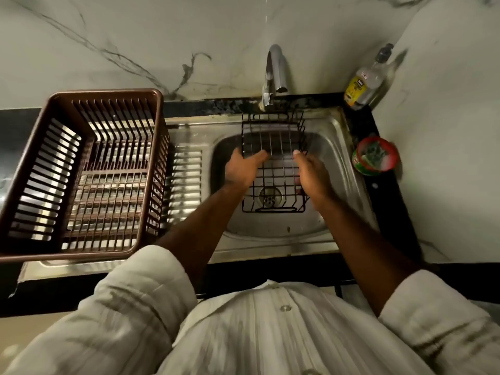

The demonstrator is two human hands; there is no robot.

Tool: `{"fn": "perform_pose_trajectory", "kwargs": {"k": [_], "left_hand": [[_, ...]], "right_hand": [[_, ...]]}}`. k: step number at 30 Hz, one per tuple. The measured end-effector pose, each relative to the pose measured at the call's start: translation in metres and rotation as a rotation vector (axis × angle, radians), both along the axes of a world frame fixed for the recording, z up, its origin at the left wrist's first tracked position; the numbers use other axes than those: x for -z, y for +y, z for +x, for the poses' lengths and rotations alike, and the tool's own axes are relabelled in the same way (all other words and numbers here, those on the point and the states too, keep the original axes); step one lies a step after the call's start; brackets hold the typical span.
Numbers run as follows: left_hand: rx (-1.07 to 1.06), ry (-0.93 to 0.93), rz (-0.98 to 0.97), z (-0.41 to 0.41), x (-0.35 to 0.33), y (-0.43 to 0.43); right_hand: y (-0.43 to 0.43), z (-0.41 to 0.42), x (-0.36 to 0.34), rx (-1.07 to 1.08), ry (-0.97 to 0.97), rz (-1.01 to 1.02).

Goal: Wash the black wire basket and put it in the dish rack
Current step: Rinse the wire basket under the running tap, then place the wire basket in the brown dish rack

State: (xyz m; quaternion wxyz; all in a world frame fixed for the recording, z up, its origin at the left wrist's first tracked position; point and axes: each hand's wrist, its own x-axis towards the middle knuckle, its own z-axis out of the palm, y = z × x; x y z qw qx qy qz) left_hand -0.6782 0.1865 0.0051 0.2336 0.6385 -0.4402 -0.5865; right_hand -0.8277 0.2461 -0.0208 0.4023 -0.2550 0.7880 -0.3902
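The black wire basket [273,163] sits in the sink [335,147], over the drain [268,197] and just below the tap [274,74], likely so water can run straight through its open wires. The left hand [243,169] rests its grip on the basket's left side, fingers spread wide. The right hand [311,174] holds the right side; whether its grip is closed on the wire I cannot tell. No water is visibly flowing. Well left of both grips, the brown dish rack [81,171] waits empty on the counter [16,128], ready for the basket.
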Motion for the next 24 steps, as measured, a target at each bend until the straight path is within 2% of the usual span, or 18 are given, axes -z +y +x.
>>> {"fn": "perform_pose_trajectory", "kwargs": {"k": [3, 4, 5, 8, 9, 11, 14, 15, 19, 21, 24], "left_hand": [[0.046, -0.03, 0.34, -0.003, 0.001, 0.004], [0.072, -0.052, 0.37, -0.006, 0.001, 0.005], [0.071, -0.07, 0.31, -0.009, 0.001, 0.003], [0.026, -0.086, -0.017, -0.012, 0.003, -0.002], [0.029, -0.074, -0.053, -0.012, 0.001, -0.001], [0.026, -0.074, -0.018, -0.013, 0.003, -0.004], [0.039, -0.136, 0.2, -0.013, 0.002, -0.008], [0.032, -0.144, 0.188, -0.013, 0.002, -0.008], [-0.033, -0.136, 0.036, -0.008, 0.003, -0.007], [-0.025, -0.129, 0.077, -0.005, 0.006, -0.006], [0.052, -0.202, 0.167, 0.0, 0.003, -0.002]], "right_hand": [[0.002, -0.009, -0.004, -0.046, -0.236, 0.35], [0.002, -0.015, -0.006, -0.072, -0.246, 0.386], [0.003, -0.02, -0.006, -0.081, -0.218, 0.341], [0.006, -0.023, -0.003, -0.062, -0.057, -0.01], [0.007, -0.021, 0.001, -0.061, -0.005, -0.079], [0.004, -0.017, 0.011, -0.06, -0.011, -0.032], [-0.003, -0.012, 0.003, -0.028, -0.245, 0.266], [-0.005, -0.014, 0.004, -0.041, -0.234, 0.258], [-0.011, -0.012, 0.002, -0.103, -0.07, -0.021], [-0.007, -0.009, 0.001, -0.129, -0.086, 0.002], [0.003, -0.007, -0.006, -0.162, -0.201, 0.146]]}}
